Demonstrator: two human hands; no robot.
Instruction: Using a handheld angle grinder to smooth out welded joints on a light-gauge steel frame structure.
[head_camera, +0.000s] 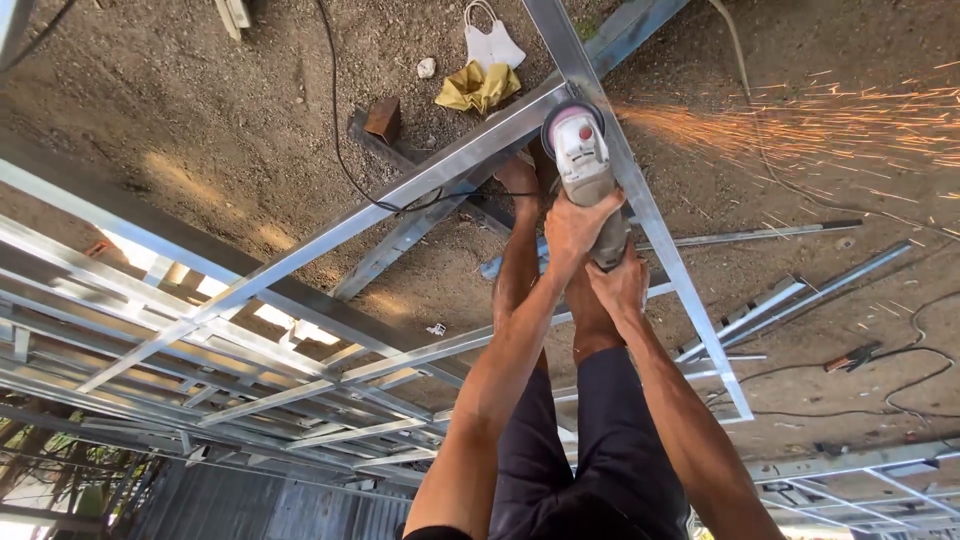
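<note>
Angle grinder (585, 170) is gripped by 2 hands: the left hand (577, 225) is clamped around its body and the right hand (620, 285) is closed on its rear end. Its disc is pressed to the metal frame (440, 175) at a joint, far centre, with sparks (800, 120) thrown rightward over the dirt ground (200, 110).
</note>
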